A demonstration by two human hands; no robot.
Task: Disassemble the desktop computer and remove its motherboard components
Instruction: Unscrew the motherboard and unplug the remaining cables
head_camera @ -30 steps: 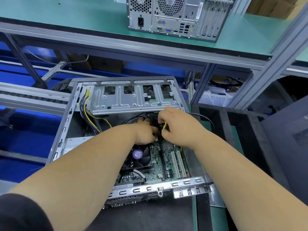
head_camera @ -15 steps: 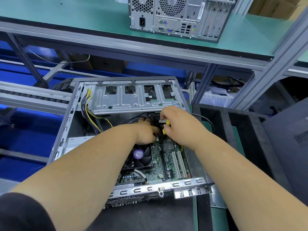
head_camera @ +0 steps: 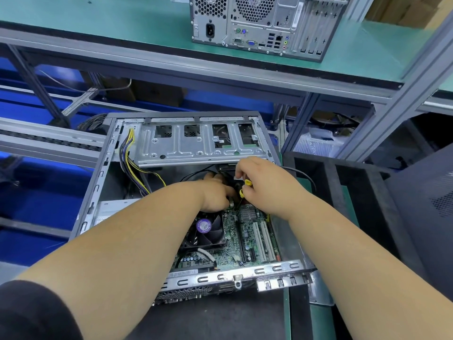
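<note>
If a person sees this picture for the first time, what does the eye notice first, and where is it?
Two bare hands meet in the middle, inside an open computer case lying on its side: the left hand and the right hand, which pinches a yellow cable. Below them lies the green motherboard with its black fan. A second, closed computer stands on the upper green shelf.
</note>
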